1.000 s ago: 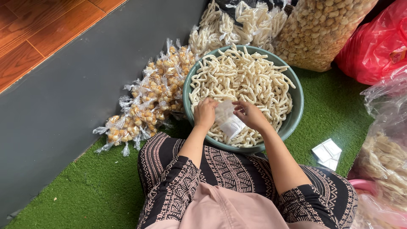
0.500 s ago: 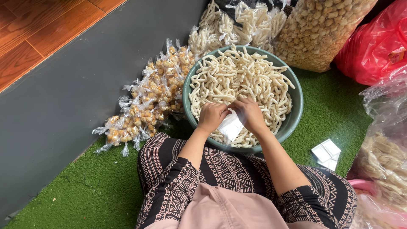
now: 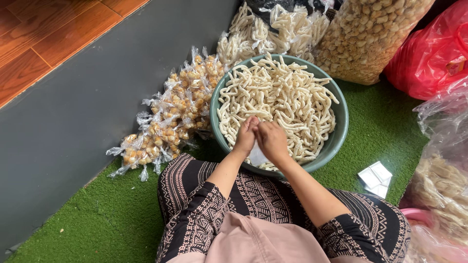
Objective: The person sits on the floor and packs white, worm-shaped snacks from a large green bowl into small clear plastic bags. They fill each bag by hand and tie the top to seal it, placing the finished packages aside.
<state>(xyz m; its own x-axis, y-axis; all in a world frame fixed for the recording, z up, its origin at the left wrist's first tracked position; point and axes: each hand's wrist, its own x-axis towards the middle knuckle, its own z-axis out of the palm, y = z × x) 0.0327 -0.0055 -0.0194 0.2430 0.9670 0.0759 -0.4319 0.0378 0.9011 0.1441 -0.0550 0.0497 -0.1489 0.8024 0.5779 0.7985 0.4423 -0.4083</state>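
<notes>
a second earlier the left hand (image 3: 246,135) and the right hand (image 3: 272,140) were a little apart over the near side of the green bowl (image 3: 341,127), with the small clear plastic bag (image 3: 256,157) open and plainly showing between them. half a second before this moment the bag hung lower, under the right hand's fingers. by now the two hands had closed together until they touched, thumbs side by side, and the bag had slipped almost out of sight beneath them, only a pale corner showing below the palms at the bowl's near rim. both hands had also shifted slightly leftward.
</notes>
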